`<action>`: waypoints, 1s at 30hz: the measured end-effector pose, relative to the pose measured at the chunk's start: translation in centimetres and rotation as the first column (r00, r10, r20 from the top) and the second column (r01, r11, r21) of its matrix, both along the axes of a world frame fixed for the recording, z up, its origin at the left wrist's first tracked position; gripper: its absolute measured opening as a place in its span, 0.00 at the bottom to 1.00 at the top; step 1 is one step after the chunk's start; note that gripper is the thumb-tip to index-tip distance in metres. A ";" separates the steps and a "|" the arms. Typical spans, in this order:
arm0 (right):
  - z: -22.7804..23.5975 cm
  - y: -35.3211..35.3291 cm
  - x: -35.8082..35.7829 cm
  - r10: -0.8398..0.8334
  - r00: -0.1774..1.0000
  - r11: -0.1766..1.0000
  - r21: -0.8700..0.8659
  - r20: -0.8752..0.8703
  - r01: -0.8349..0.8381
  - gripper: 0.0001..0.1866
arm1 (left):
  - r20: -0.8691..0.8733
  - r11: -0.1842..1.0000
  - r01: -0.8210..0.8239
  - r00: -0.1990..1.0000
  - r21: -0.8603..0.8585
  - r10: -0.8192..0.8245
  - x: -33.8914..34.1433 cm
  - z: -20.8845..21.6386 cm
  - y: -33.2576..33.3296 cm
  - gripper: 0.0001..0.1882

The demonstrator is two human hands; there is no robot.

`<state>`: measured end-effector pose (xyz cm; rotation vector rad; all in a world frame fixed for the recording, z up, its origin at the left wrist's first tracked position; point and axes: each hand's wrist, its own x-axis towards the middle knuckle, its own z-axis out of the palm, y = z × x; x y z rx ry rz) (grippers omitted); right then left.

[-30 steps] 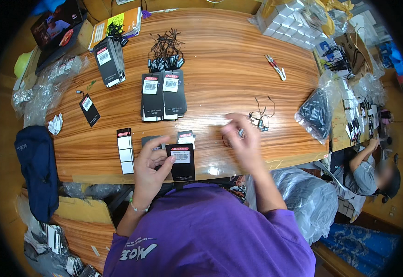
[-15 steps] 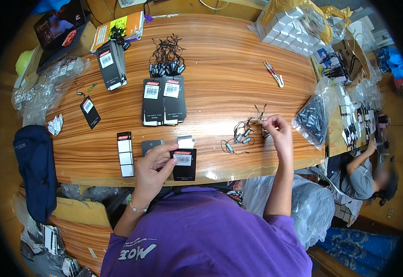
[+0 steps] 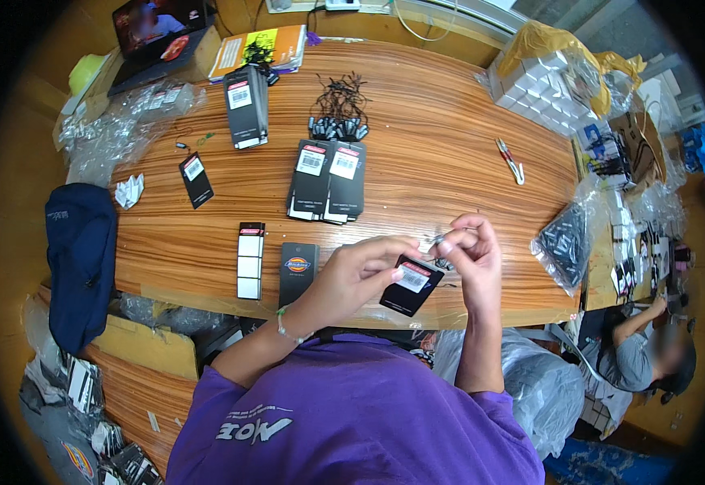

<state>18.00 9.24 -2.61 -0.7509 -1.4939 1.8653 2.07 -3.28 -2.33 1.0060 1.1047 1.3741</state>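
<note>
My left hand [image 3: 366, 269] pinches a black hang tag [image 3: 402, 304] with a white barcode sticker, tilted above the table's near edge. Close beside the tag's top edge, my right hand [image 3: 472, 257] has thumb and finger pinched on a thin dark tag string with a small seal [image 3: 440, 240]. Whether the string passes through the tag's hole, I cannot tell. Loose strings lie behind and below my right hand, mostly hidden. To the left of my left hand lie a dark grey tag with an oval logo [image 3: 297, 279] and a strip of white stickers [image 3: 250, 265].
Stacks of strung tags [image 3: 308, 191] lie mid-table, another stack [image 3: 245, 113] farther left, and a single tag [image 3: 198, 192] nearer. Red-handled snips [image 3: 510, 162] and a plastic bag of black pieces [image 3: 561, 246] are at the right. White boxes [image 3: 534, 93] stand behind. A co-worker [image 3: 635, 347] sits at right.
My left hand has carried the black tag rightward and tilted it, uncovering the logo tag. My right hand has come nearer and left with a string. The whole view has shifted slightly.
</note>
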 end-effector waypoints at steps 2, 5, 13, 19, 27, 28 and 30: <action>0.6 -0.6 -0.6 0.141 0.985 0.990 -0.001 0.098 -0.141 0.14 | 0.171 0.996 0.054 0.984 -0.073 -0.041 -0.5 0.3 0.5 0.15; 0.3 -1.3 -1.7 0.202 0.979 0.978 -0.061 0.012 -0.201 0.13 | 0.474 0.995 0.059 0.881 -0.076 -0.016 -0.9 -2.0 0.8 0.18; 0.7 -0.2 -0.2 0.329 0.927 0.911 -0.200 -0.179 -0.362 0.15 | 0.747 0.973 -0.228 0.640 -0.043 0.183 -3.0 -3.1 0.1 0.17; -0.3 0.3 0.3 0.091 0.789 0.883 -0.317 -0.608 -0.346 0.07 | 0.639 0.950 -0.287 0.710 -0.121 0.296 -3.1 -3.5 -0.5 0.16; 0.4 -0.9 -0.6 -0.060 0.877 0.995 0.043 -0.477 0.091 0.10 | 0.412 0.950 -0.280 0.856 -0.138 0.312 -1.9 -3.2 -0.6 0.17; 0.4 -0.9 -0.5 -0.076 0.896 0.987 0.095 -0.438 0.130 0.09 | 0.359 0.952 -0.277 0.882 -0.131 0.306 -1.9 -3.0 -0.6 0.17; 0.4 -0.9 -0.3 -0.115 0.925 0.959 0.201 -0.361 0.198 0.06 | 0.117 0.930 -0.363 0.923 -0.050 0.367 -1.9 -2.3 -0.6 0.17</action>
